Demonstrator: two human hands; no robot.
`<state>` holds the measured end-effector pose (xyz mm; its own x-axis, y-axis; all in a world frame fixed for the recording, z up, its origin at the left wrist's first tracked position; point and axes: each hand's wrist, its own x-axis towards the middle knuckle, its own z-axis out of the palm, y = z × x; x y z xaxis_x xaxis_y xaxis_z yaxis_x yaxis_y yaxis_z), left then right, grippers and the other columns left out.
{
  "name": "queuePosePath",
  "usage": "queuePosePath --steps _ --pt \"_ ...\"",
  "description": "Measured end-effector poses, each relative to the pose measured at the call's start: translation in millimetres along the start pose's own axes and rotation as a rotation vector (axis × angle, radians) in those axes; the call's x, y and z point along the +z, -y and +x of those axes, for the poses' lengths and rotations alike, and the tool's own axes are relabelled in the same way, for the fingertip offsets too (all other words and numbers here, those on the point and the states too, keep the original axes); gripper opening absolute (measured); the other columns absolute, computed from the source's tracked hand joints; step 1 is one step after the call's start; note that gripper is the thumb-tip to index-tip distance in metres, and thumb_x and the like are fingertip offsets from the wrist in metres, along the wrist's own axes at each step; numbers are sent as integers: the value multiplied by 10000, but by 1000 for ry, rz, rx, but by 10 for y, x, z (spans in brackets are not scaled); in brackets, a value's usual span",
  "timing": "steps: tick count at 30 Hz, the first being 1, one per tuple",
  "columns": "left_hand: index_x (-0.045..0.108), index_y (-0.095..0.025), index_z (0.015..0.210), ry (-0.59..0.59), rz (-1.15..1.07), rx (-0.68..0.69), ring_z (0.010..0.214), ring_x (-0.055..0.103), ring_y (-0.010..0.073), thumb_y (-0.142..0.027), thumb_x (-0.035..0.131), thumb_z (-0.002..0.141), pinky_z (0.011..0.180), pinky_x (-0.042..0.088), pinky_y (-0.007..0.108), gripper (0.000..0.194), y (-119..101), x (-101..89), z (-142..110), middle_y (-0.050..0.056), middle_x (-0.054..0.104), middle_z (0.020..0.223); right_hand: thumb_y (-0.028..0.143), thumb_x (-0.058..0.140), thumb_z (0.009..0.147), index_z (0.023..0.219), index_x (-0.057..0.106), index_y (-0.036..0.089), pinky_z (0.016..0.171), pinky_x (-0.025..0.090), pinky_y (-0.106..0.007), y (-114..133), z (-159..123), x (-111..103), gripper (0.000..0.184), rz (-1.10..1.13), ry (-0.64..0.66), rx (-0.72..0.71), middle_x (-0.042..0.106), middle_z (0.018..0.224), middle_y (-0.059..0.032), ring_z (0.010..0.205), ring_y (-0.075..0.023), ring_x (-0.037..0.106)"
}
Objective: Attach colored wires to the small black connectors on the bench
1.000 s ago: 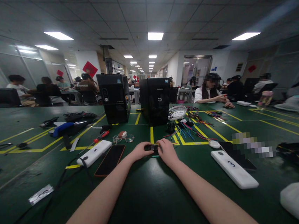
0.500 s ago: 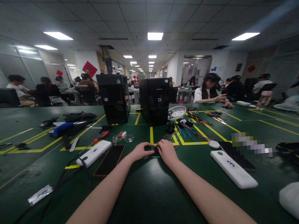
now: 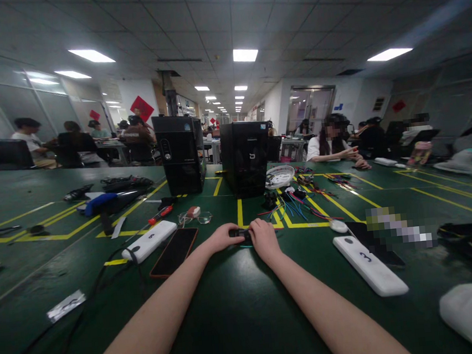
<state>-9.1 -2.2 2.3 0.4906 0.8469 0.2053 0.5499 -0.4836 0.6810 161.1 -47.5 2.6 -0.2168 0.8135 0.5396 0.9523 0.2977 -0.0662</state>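
Both my arms stretch forward over the green table (image 3: pixel 240 310). My left hand (image 3: pixel 222 238) and my right hand (image 3: pixel 264 239) meet at the far end, fingers closed on a small black part (image 3: pixel 240 233) held between them just above the table. A thin teal wire (image 3: pixel 246 246) shows under the hands. Beyond them lies a heap of coloured wires (image 3: pixel 295 203) inside yellow floor-tape lines.
A dark phone (image 3: pixel 173 252) and a white power bank (image 3: pixel 149 241) lie to the left, another white power bank (image 3: pixel 369 265) to the right. Two black computer cases (image 3: pixel 180 154) (image 3: pixel 246 157) stand behind, beside a white basket (image 3: pixel 280 176). Glasses, a red screwdriver and tools lie left. People sit at the tables around.
Almost nothing has changed. Both hands stay closed on the small black part at the same spot; the view has shifted very slightly.
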Motion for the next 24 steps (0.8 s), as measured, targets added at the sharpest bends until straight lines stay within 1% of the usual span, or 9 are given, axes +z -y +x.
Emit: queuePosePath --steps 7,16,24 --pt "626 -138 1023 4 -6 3 933 573 238 -392 650 656 852 422 323 447 -43 -19 -20 88 629 1015 175 461 830 808 511 189 707 265 -296 4 -1 -5 57 11 -26 -6 536 854 -26 820 -168 448" --pt "620 -134 1028 11 19 0 941 570 241 -383 650 658 852 423 327 447 -70 -28 -21 92 626 1019 164 444 835 818 501 185 720 269 -303 16 0 -1 63 19 -22 6 537 861 -34 820 -174 446" --pt "632 -140 1007 -28 45 3 927 571 244 -382 659 654 829 429 326 429 -27 17 1 91 628 997 156 442 830 811 494 185 712 267 -300 9 7 39 62 35 -16 38 532 858 -32 825 -175 442"
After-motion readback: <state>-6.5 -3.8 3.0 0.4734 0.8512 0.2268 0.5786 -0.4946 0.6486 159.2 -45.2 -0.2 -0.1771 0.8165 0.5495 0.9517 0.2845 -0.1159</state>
